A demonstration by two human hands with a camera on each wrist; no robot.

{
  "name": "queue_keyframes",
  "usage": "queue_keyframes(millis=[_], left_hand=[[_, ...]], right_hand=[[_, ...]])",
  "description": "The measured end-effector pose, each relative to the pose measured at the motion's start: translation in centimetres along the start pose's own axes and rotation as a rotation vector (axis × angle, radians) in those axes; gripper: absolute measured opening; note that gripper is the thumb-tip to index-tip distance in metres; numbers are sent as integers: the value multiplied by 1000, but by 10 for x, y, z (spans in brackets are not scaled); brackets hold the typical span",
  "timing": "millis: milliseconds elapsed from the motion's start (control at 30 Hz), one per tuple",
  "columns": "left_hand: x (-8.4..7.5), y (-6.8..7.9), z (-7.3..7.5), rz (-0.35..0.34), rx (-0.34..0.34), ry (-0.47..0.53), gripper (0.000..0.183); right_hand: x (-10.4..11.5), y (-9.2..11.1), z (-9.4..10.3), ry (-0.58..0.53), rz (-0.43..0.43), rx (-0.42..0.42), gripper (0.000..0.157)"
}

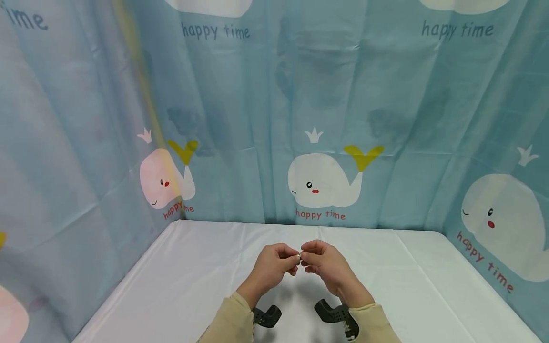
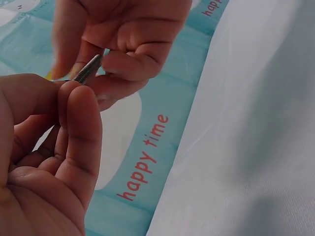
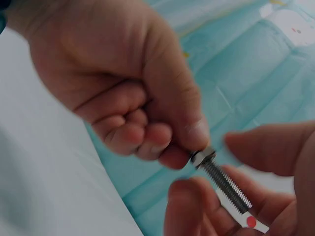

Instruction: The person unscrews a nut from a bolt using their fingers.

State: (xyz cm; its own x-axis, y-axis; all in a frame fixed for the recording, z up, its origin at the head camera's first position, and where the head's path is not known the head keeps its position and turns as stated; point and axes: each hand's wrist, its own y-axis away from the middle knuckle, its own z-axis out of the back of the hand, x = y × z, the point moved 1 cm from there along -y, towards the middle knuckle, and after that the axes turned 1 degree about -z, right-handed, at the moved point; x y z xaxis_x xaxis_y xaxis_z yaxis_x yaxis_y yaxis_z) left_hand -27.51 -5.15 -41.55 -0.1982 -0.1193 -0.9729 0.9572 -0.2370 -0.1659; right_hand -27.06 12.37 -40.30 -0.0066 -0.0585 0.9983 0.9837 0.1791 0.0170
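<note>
A silver threaded bolt (image 3: 226, 184) lies between the hands, seen close up in both wrist views. My left hand (image 3: 123, 83) pinches its hex end (image 3: 203, 156) between thumb and fingers; whether this hex piece is a head or a nut, I cannot tell. From there the thread points toward my right hand (image 1: 326, 264). That hand's thumb (image 3: 266, 147) is blurred and stands off the bolt, while its fingers bend loosely beside and behind the thread. Contact between those fingers and the bolt's tip is unclear. In the head view, both hands meet above the table, and the bolt is tiny there.
Beneath the hands spreads a table with a white cover (image 1: 171, 286). A light blue curtain (image 1: 240, 119) printed with whales hangs behind it and along the sides. Black camera mounts (image 1: 336, 314) sit at both wrists, beside the beige sleeves (image 1: 231, 321).
</note>
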Motion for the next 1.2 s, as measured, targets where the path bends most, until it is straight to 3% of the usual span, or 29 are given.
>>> queue_keyframes(millis=[233,500,767,967,1200], left_hand=[[-2,1,-1,-10,14,22,6],[-1,0,-2,-7,15,23,4],[-1,1,0,-18,6,16,6],[0,1,-1,-21,15,9,6],[0,0,-2,-30,11,-16,7]], right_hand=[[0,2,-2,118,10,-19,32],[1,0,1,77,9,-7,22],[1,3,1,183,32,57,28],[3,2,1,163,51,22,17],[1,2,1,172,37,27,30]])
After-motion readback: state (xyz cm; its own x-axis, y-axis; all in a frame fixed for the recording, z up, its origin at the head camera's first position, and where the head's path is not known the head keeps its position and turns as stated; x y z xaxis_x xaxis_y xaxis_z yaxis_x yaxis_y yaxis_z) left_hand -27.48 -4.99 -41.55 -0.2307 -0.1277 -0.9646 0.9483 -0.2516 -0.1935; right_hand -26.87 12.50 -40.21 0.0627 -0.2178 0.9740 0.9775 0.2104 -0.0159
